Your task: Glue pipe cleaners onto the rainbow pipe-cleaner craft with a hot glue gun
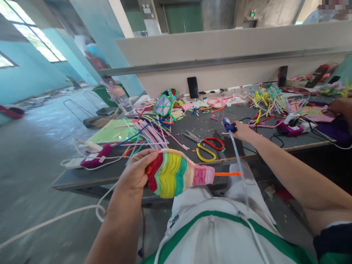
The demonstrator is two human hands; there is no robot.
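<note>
A bulb-shaped craft piece (172,174) with red, yellow, teal, cream and pink bands hangs over the table's front edge, held at its wide end between the thumb and fingers of my left hand (141,167). An orange stem (227,174) sticks out from its narrow pink end. Further right, my right hand (241,131) is closed around a blue tool (228,126) with a pale tip, probably a glue gun, whose whitish cord (238,154) hangs down. Scissors (205,141) with one red and one yellow handle lie open on the table between my hands.
Pipe cleaners (151,132) are strewn at the left, with more bundles (271,101) at the right. A purple power strip (96,156) sits at the left corner. A phone (193,87) leans on the divider (220,44). Another person's hand (341,107) is at the far right.
</note>
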